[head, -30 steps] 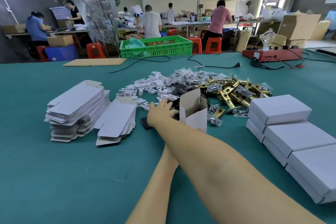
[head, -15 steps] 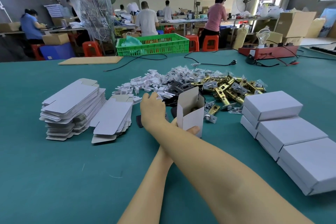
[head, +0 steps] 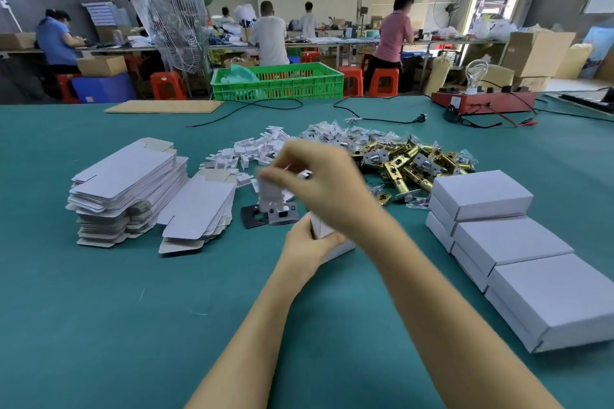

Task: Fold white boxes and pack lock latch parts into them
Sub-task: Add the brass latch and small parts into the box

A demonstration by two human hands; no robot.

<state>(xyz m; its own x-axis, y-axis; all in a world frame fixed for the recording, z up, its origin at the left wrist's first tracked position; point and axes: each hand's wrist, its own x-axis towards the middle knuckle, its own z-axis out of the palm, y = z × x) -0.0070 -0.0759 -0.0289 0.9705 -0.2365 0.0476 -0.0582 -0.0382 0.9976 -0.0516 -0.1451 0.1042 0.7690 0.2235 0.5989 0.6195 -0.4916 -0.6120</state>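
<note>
On the green felt-covered bench (head: pixel 99 309), the left hand (head: pixel 307 244) grips the half-folded white cardboard box (head: pixel 327 232), fingers curled round its near wall. The right hand (head: pixel 327 186) hangs above it, fingers pinching a small white plastic part (head: pixel 267 196); motion blur hides the exact hold.

Risks, as judged:
- The part may catch the box rim and drop if the opening is misaligned.
- A hard squeeze may crush the unsealed box.
- The forearm may sweep the heap of brass latch bolts (head: pixel 412 163) or the stack of closed white boxes (head: pixel 481 196).

No legible brand, label or writing is visible.
</note>
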